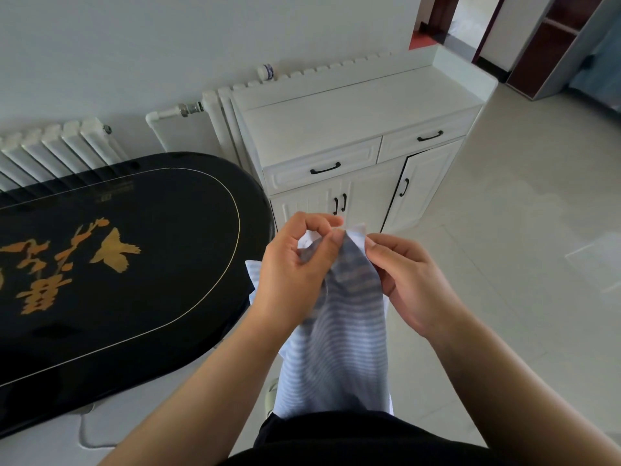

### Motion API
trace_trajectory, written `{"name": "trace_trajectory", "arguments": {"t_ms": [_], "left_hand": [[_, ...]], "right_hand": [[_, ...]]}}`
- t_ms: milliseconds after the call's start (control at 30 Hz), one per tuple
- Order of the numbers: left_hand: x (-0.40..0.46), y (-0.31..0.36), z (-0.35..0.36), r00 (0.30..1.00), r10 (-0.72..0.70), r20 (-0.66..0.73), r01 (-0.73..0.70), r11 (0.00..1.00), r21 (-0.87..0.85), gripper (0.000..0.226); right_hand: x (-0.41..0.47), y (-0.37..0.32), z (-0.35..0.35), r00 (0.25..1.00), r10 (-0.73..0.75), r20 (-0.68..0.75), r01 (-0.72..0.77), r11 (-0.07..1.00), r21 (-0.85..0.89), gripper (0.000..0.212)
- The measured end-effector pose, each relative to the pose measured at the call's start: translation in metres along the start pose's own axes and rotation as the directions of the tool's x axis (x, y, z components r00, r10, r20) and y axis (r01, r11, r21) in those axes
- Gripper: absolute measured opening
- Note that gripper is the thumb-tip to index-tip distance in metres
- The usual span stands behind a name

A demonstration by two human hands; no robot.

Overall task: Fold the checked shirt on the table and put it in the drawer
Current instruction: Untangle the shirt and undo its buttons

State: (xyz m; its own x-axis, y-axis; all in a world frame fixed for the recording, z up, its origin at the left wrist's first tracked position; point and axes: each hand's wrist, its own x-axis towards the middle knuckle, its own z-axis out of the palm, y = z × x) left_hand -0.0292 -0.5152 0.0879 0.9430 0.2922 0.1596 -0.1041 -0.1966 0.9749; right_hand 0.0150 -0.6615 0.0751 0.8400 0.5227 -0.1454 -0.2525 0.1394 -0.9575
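Observation:
The checked shirt (339, 344), pale blue and white, hangs in the air in front of me, off the table. My left hand (295, 267) pinches its top edge between thumb and fingers. My right hand (410, 280) grips the same top edge just to the right, so the cloth bunches between both hands and drapes down toward my legs. The black oval table (141, 270) with gold bird and flower artwork lies to my left. The white cabinet (353, 136) stands ahead; its left drawer (322, 169) and right drawer (426, 139) are both closed.
White radiators (57, 146) line the wall behind the table and cabinet. A small white bottle (267, 71) stands on the radiator behind the cabinet. Pale tiled floor (521, 230) spreads to the right. A dark wooden shelf unit (551, 42) and a doorway lie at the far right.

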Motion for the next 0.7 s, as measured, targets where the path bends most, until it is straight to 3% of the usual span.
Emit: {"name": "trace_trajectory", "arguments": {"t_ms": [33, 100, 167, 200, 300, 333, 700], "left_hand": [[0.002, 0.0, -0.001, 1.0, -0.001, -0.002, 0.001, 1.0, 0.007, 0.01], [0.005, -0.003, -0.002, 1.0, 0.006, -0.021, -0.005, 0.999, 0.045, 0.011], [0.008, -0.006, -0.004, 0.999, 0.004, -0.038, -0.002, 0.999, 0.053, 0.011], [0.009, -0.007, -0.005, 0.999, -0.005, -0.04, 0.007, 0.999, 0.049, 0.011], [0.011, -0.008, -0.005, 1.0, -0.024, -0.015, 0.025, 0.999, 0.04, 0.009], [0.012, -0.008, -0.005, 1.0, -0.024, -0.004, 0.024, 0.999, 0.039, 0.009], [0.026, -0.007, -0.025, 0.975, -0.139, 0.174, 0.123, 0.988, 0.097, 0.017]], "right_hand": [[0.0, 0.001, 0.001, 1.0, -0.018, -0.002, 0.018, 1.0, 0.012, 0.044], [0.001, 0.003, 0.005, 0.998, -0.06, -0.009, 0.06, 0.998, -0.007, 0.083], [0.003, 0.004, 0.009, 0.992, -0.117, -0.045, 0.112, 0.988, -0.102, 0.098], [0.004, 0.004, 0.011, 0.987, -0.143, -0.074, 0.131, 0.979, -0.154, 0.089], [0.009, 0.004, 0.014, 0.961, -0.212, -0.178, 0.16, 0.95, -0.27, 0.032], [0.009, 0.003, 0.015, 0.955, -0.221, -0.2, 0.158, 0.944, -0.289, 0.026], [0.012, -0.005, 0.018, 0.952, -0.152, -0.267, 0.098, 0.973, -0.207, 0.017]]}}
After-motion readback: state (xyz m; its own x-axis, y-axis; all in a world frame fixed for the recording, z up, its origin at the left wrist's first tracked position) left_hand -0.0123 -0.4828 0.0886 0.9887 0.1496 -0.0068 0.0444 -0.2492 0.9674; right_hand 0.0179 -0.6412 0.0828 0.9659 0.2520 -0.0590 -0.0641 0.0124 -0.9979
